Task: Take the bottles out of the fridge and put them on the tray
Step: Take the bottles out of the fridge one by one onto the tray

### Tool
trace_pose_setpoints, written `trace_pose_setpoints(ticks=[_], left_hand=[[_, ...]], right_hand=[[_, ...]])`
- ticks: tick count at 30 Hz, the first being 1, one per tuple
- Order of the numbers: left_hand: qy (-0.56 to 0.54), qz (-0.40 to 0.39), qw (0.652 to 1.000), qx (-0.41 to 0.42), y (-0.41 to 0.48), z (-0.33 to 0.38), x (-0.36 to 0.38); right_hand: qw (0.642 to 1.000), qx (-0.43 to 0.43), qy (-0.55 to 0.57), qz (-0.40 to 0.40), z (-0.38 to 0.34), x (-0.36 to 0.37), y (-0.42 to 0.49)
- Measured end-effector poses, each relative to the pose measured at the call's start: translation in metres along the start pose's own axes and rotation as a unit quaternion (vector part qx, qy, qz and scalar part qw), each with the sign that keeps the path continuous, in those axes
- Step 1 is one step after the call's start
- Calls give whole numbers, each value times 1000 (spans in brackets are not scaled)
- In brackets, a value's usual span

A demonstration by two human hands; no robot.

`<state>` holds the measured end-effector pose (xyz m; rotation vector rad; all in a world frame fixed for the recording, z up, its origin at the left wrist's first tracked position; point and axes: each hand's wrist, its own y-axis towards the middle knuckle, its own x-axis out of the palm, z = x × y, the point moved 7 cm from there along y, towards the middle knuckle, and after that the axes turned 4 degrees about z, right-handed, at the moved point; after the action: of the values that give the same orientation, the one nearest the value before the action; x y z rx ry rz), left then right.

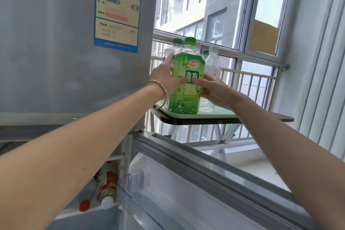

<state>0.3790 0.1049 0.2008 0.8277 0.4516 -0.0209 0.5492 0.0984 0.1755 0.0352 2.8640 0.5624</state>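
Two bare forearms are showing from the lower corners, with no sleeves covering either one as far as the picture's edge. The left hand [166, 78] is wearing a thin, pale metallic bangle [160, 87] around the wrist, its loop hanging loosely below the wrist. The right hand [212, 89] is wearing nothing at the wrist; whether a ring is sitting on one finger cannot be told through the blur. No gloves or watch straps are showing on either hand.

5 bottles [186, 78] on 1 tray [214, 115], 2 in fridge [56, 43]; 2 hands [166, 78].
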Motion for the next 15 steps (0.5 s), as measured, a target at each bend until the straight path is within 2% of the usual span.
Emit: trace_pose_setpoints(ticks=[3, 5, 7, 8, 10, 11, 12, 15], left_hand=[[-10, -7, 1000, -13, -3, -1, 3], [-5, -9, 1000, -15, -7, 0, 2], [10, 3, 1000, 1, -15, 4, -4], [19, 14, 1000, 9, -19, 6, -10], [14, 34, 999, 18, -31, 8, -24], [7, 39, 999, 18, -36, 9, -31], [4, 44, 999, 14, -42, 7, -39], [18, 52, 998, -5, -63, -3, -68]], right_hand=[[999, 11, -46, -4, 1, -3, 2], [996, 17, -84, 35, -3, -6, -1], [985, -24, -103, 139, -16, -11, -6], [969, -71, -102, 215, -26, -14, -11], [908, -182, -103, 363, -53, -9, -29], [884, -222, -110, 396, -64, 4, -39], [876, -250, -131, 391, -72, 24, -44], [887, -290, -218, 284, -77, 107, -50]])
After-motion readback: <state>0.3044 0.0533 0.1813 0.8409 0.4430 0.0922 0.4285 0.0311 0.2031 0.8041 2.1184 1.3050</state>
